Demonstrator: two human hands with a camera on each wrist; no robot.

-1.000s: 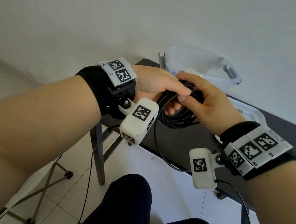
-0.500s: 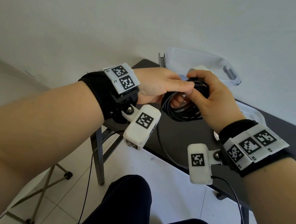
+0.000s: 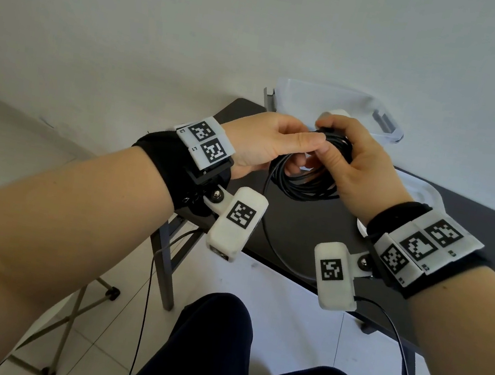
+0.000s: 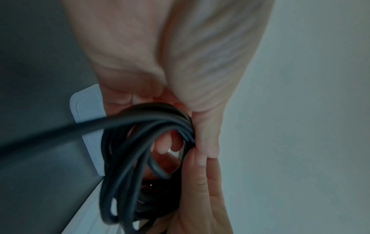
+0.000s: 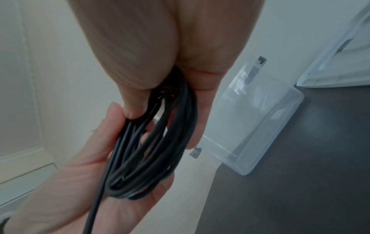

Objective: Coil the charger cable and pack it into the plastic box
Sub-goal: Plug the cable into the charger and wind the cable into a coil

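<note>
Grip: right hand (image 3: 356, 169) and left hand (image 3: 266, 145) both close around the coiled charger cable (image 3: 305, 183), held above the table (image 3: 304, 228). One loose tail hangs down. Plastic box (image 3: 389, 125) lies just beyond, nearer the right hand. Charger plug largely hidden behind fingers.

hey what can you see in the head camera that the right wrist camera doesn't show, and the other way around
Only the head view shows the person's knees, the tagged wristbands, and the loose cable tail running down over the table edge.

Only the right wrist view shows the plastic box's clear side wall standing on the dark table, and the cable's far side against the left palm.

Both show the coiled black cable gripped by the left hand and right hand, with the box behind it.
</note>
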